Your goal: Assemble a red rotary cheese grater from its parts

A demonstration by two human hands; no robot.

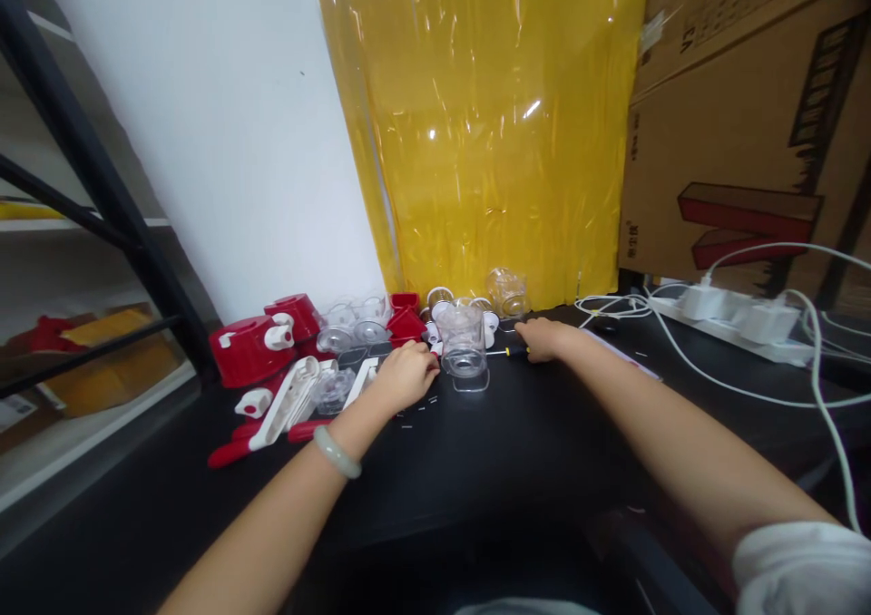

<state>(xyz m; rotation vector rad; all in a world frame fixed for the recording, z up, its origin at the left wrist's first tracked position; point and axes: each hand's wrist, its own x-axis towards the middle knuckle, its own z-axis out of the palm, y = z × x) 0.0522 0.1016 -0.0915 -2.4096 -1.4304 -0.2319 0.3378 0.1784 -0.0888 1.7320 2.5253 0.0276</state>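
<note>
Screwdriver [507,351] in right hand [542,339] — left hand [406,375] near clear cup [464,332], grip unclear — broad black tabletop [531,456] to near edge.

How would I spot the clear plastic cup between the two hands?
Find the big yellow sheet at the back, then look down to the black table below it. There the see-through cup sits between the left hand and the right hand. Unlike the clear pieces to its left and behind it, it has the thin shaft of a screwdriver pointing at it.
</note>
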